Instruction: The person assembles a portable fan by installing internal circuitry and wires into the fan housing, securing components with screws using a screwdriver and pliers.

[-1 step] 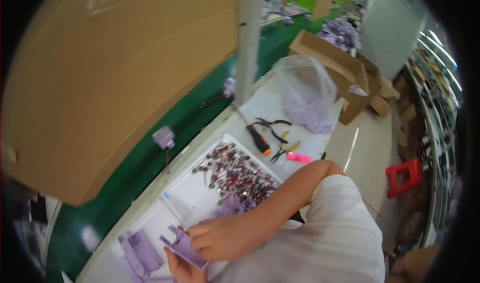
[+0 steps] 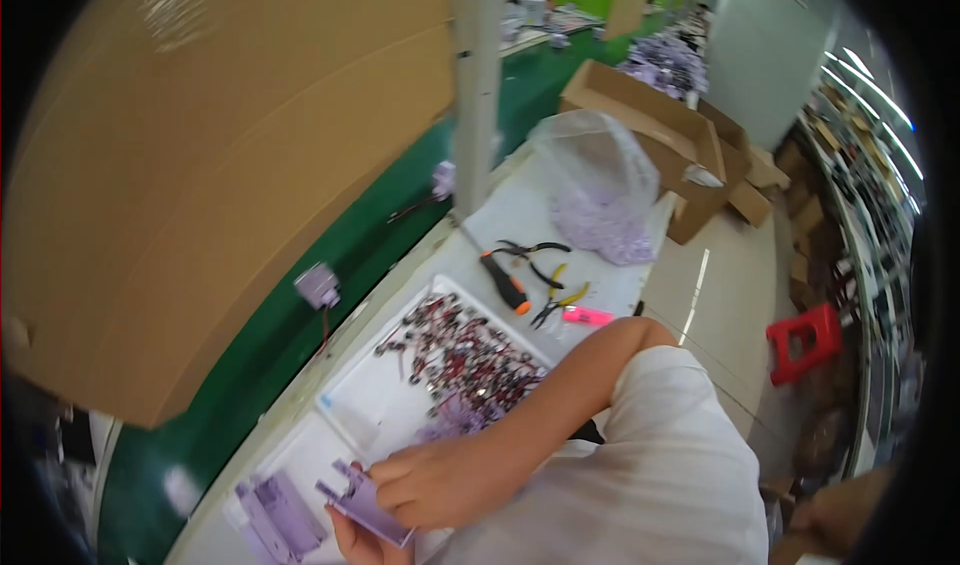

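A light purple plastic housing with raised prongs at one end is between my two hands, at the lower middle. My left hand grips it from below, thumb along its near side. Over its right edge, my right hand is closed with fingers bent against the housing; whatever the fingertips pinch is hidden. Just left lie more purple housings in a white tray. Beyond my right forearm is another white tray with a heap of small metal parts on red and dark wires and small purple pieces.
Pliers, yellow-handled pliers, a screwdriver and a pink object lie past the tray. Behind them are a bag of purple parts and cartons. A green conveyor belt runs along the left; a red stool stands right.
The whole scene has shifted slightly left in the picture. Both hands keep hold of the same purple housing, with little change in their pose.
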The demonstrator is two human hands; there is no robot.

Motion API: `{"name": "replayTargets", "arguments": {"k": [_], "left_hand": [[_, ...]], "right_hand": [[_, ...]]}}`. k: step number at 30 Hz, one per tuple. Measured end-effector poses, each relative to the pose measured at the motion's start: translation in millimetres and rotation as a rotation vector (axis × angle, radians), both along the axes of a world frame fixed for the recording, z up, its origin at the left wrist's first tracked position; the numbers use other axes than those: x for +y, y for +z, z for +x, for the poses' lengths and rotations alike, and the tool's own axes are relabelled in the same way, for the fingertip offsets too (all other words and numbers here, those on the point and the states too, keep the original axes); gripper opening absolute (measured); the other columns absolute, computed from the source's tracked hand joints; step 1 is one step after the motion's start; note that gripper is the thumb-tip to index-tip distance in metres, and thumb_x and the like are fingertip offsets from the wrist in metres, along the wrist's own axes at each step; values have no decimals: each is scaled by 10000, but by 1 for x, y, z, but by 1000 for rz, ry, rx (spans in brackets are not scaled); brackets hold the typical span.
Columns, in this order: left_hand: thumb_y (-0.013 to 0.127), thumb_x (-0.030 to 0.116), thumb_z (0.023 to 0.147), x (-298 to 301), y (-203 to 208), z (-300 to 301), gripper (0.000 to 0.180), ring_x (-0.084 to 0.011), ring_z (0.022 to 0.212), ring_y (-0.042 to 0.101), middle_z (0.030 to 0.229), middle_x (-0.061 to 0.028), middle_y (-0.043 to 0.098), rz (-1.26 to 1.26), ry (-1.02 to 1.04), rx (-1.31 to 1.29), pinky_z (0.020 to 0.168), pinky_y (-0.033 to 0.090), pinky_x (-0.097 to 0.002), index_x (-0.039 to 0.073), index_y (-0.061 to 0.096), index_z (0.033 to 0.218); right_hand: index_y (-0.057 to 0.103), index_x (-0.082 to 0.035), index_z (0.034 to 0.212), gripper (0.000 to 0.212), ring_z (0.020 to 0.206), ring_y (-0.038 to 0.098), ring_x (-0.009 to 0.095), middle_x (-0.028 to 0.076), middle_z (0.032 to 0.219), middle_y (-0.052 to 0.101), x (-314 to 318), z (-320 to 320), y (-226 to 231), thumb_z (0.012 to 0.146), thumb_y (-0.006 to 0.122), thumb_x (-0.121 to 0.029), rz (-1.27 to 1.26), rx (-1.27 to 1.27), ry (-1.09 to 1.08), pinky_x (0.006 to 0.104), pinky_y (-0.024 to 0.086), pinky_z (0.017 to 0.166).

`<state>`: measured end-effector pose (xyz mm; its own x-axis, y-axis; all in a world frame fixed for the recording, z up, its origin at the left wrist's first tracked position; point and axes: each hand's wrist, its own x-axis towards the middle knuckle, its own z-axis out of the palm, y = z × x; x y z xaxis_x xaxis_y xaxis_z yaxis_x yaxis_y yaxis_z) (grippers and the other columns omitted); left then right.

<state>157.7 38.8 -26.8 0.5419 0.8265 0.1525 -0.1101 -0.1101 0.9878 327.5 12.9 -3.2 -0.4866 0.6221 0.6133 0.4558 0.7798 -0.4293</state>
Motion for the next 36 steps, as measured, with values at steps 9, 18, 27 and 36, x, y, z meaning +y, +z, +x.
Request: {"name": "replayTargets", "arguments": {"k": [9, 18, 27, 36], "left_hand": [[541, 360, 853, 37, -22, -12, 577, -284, 1083, 476, 1151, -182, 508, -1109, -448, -701, 967, 365, -412, -23, 367, 1249], [488, 258, 891, 21, -14, -26, 480, -292, 1060, 500, 1121, -194, 535, -950, -297, -576, 966, 368, -421, -36, 384, 1255], [595, 289, 830, 10, 45, -72, 487, -349, 1041, 478, 1144, -263, 469, 612, 429, 926, 893, 392, -448, -52, 455, 1149], [673, 380, 734, 38, -7, -92, 625, -434, 1027, 442, 1124, -287, 451, 1056, 669, 1114, 882, 376, -492, -83, 475, 1104]], "right_hand": [[586, -74, 668, 117, 783, 458, 246, 62, 766, 524, 74, 34, -8, 687, 551, -185, -66, -216, -230, 360, 369, 658], [666, -60, 758, 189, 1011, 466, 281, 117, 994, 581, 175, 89, -53, 612, 627, -174, -14, -648, -697, 404, 367, 820], [621, -65, 775, 189, 967, 403, 261, 97, 911, 506, 62, 67, -23, 698, 649, -236, 43, -515, -552, 385, 294, 752], [642, -77, 834, 262, 977, 426, 262, 97, 939, 510, 11, 61, -57, 699, 652, -300, -166, -386, -517, 402, 303, 766]]}}
